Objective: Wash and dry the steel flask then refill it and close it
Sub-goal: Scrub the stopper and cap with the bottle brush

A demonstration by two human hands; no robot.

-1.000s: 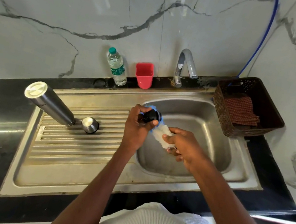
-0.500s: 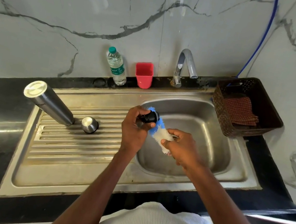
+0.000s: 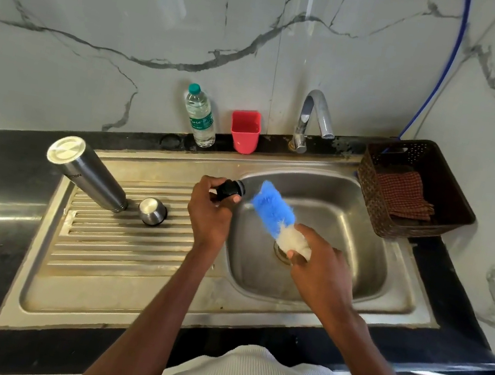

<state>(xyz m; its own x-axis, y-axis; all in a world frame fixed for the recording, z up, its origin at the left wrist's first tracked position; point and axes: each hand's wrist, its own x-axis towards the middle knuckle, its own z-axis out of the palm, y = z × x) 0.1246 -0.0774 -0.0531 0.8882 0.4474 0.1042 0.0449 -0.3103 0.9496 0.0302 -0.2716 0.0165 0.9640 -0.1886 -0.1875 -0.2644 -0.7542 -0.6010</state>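
Note:
The steel flask (image 3: 87, 176) stands upside down on the ribbed drainboard (image 3: 122, 242), leaning back and left. Its steel cup cap (image 3: 152, 211) sits beside it, also upside down. My left hand (image 3: 210, 210) holds the black inner stopper (image 3: 231, 190) at the left rim of the sink basin (image 3: 356, 267). My right hand (image 3: 320, 269) grips a blue and white bottle brush (image 3: 274, 212) by its white end, the blue bristles pointing up-left toward the stopper with a small gap between them.
A tap (image 3: 313, 117) stands behind the basin. A plastic water bottle (image 3: 200, 116) and a red cup (image 3: 245, 131) stand by the marble wall. A brown basket (image 3: 416, 187) holding a checked cloth (image 3: 404, 194) sits at the right.
The brush was pressed against the stopper, scrubbing it; now my right hand has drawn it back to the right, clear of the stopper. My left hand has stayed nearly in place.

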